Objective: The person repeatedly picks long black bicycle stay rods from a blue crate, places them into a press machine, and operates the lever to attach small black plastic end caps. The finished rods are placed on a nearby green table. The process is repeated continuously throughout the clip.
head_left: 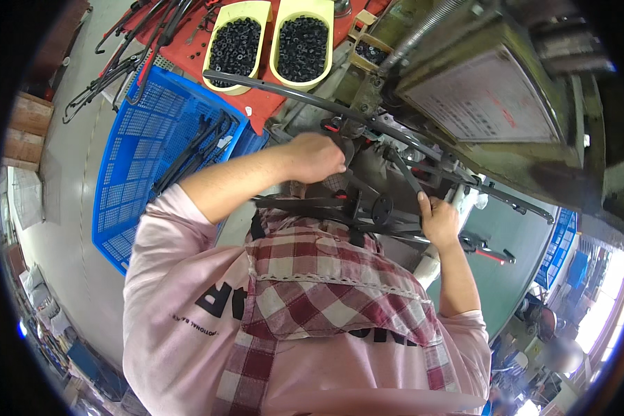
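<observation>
My left hand point(315, 158) is closed beside the metal fixture at the bench, its fingers curled under; whatever they hold is hidden. My right hand point(440, 220) grips the lower end of a dark flat metal bar point(403, 172), thumb laid along it. Between my hands lies a black metal bracket with a round disc point(382, 209), close in front of my apron point(319, 277). A long dark metal tube point(291, 93) runs slantwise beyond both hands, from the yellow bins toward the right.
Two yellow bins point(276, 52) of small black nut-like parts stand on a red surface point(184, 52). A blue crate point(135, 163) with black rods is on the left. A heavy machine with a paper label point(482, 97) overhangs the right. Black and red frames point(152, 41) lie far left.
</observation>
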Tool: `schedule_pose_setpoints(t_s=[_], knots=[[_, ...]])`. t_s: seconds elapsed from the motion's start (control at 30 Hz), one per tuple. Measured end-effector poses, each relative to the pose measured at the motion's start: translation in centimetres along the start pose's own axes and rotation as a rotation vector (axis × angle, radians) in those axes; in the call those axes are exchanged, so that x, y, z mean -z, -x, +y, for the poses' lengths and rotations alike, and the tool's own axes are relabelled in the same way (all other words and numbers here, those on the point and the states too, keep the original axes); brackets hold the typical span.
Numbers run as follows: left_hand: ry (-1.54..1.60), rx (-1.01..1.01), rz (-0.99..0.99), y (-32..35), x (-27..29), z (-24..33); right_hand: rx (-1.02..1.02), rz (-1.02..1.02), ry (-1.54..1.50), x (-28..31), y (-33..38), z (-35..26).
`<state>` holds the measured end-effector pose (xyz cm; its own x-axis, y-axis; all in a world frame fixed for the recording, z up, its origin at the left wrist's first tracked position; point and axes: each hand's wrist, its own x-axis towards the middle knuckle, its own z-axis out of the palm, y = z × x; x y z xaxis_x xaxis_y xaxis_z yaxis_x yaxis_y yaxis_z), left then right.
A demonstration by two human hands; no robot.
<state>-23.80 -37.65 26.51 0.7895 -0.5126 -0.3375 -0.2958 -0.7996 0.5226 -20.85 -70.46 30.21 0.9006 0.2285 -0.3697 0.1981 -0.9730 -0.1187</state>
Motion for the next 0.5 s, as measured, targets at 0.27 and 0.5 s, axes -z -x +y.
schedule_pose_setpoints(t_s=[0.27, 0.5], knots=[[0.880, 0.066, 0.219, -4.1, 4.1, -1.7, 0.055, -0.112, -0.134, 2.6, -1.7, -6.8], [0.432, 0.037, 0.490, -5.4, 5.4, -1.6, -0.010, -0.105, -0.111, 2.9, -3.5, -6.4]])
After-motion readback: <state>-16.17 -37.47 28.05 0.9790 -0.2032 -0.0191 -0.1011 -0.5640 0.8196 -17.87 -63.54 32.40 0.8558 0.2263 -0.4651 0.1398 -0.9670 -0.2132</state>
